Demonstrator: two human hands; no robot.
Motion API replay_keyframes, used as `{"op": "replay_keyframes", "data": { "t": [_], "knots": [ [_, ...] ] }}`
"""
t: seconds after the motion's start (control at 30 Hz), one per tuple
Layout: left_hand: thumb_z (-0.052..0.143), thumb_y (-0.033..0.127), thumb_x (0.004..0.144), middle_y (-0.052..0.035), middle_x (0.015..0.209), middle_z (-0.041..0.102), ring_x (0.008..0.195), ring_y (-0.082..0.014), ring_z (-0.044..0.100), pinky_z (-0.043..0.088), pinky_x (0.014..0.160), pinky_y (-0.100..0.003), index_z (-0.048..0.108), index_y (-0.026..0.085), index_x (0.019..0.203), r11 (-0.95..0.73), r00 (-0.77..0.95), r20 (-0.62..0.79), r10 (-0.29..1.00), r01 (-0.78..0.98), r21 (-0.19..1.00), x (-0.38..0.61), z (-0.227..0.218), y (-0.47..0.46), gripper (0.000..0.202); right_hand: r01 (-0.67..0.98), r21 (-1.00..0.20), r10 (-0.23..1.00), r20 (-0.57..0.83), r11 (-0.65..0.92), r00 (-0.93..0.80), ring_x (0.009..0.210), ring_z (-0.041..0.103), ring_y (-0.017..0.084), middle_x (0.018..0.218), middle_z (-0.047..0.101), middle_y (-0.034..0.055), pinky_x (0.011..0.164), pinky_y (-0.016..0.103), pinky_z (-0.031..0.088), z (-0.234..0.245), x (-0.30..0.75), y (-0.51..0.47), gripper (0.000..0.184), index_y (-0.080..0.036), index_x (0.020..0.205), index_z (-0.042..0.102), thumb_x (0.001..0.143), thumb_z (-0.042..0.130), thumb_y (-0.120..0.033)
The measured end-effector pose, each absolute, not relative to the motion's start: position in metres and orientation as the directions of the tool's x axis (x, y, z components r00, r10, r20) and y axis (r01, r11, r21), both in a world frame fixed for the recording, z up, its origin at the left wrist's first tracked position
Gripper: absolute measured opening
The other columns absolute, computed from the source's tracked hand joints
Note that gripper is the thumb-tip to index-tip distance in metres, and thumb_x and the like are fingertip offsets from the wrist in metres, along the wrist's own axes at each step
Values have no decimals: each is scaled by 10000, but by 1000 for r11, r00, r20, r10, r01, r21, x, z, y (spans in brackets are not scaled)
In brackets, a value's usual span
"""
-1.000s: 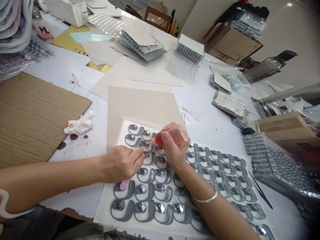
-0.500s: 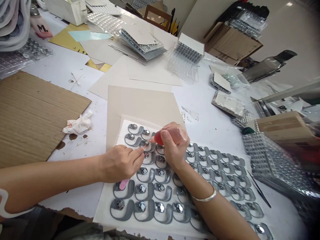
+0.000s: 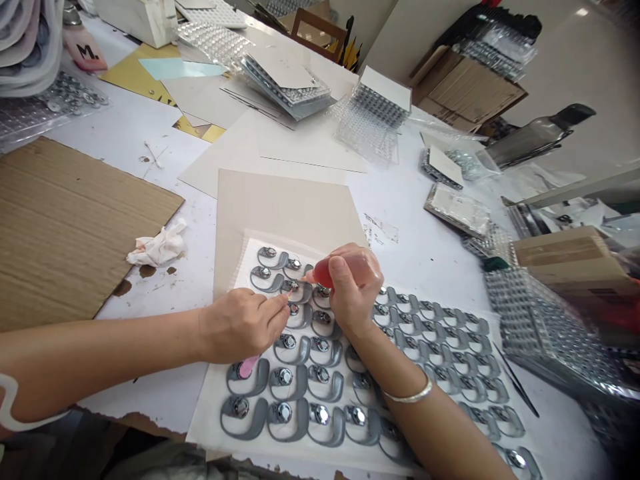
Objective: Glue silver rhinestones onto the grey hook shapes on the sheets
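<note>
My right hand (image 3: 356, 283) is wrapped round a small squeeze bottle (image 3: 326, 272) of red liquid, its narrow nozzle pointing left over the metal pieces. My left hand (image 3: 247, 323) pinches a thin pink stick (image 3: 249, 367); its wide end shows below the palm and its fine tip lies close to a gem-set grey piece (image 3: 291, 287). Rows of these curved grey metal pieces, each with a round shiny gem setting, lie on a white sheet (image 3: 207, 427). My right forearm covers some of them.
Beige card (image 3: 280, 200) lies beyond the sheet. Brown cardboard (image 3: 75, 227) and a crumpled tissue (image 3: 157, 245) are on the left. Black tweezers (image 3: 517, 383) rest at the right edge. Plastic trays (image 3: 545, 333), a dark bottle (image 3: 537, 137) and boxes stand farther right.
My right hand and the squeeze bottle have shifted slightly right, drawing the nozzle a little away from the stick's tip. My left hand stays nearly in place.
</note>
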State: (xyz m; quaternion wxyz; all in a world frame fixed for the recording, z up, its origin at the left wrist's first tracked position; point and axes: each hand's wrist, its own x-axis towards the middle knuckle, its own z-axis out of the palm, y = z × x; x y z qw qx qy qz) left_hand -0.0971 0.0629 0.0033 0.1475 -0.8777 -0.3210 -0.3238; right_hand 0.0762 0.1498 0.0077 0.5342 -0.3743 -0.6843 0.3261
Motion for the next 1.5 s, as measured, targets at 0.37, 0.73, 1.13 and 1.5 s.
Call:
{"op": "replay_keyframes", "data": {
  "t": [0.37,0.73,1.13,1.5],
  "knots": [
    [477,-7,845,-158,846,709,599,-161,676,569,442,-224,618,32,845,-739,581,663,472,671,-61,-98,1,62,147,144,-879,885,429,455,-180,503,581,122,624,569,-18,475,279,459,8,75,148,248,-205,635,556,827,618,-350],
    [473,-1,856,-156,831,712,594,-164,676,575,448,-235,618,25,855,-739,568,672,475,672,-46,-97,2,63,148,109,-886,883,423,450,-202,494,605,120,650,563,-25,484,286,463,8,75,146,225,-199,655,569,837,615,-323],
    [462,-5,855,-171,860,712,632,-186,690,590,460,-266,615,5,882,-757,580,658,481,653,-23,-98,0,62,156,70,-902,894,408,426,-184,502,614,114,668,545,-32,454,271,462,6,76,146,215,-193,671,558,836,620,-317],
    [460,8,865,-152,862,713,639,-158,686,588,483,-230,614,31,881,-742,579,654,486,669,-41,-99,-1,62,157,81,-899,891,410,431,-195,473,611,114,621,557,-32,439,263,460,8,76,146,235,-188,652,556,840,616,-315]
  ]
}}
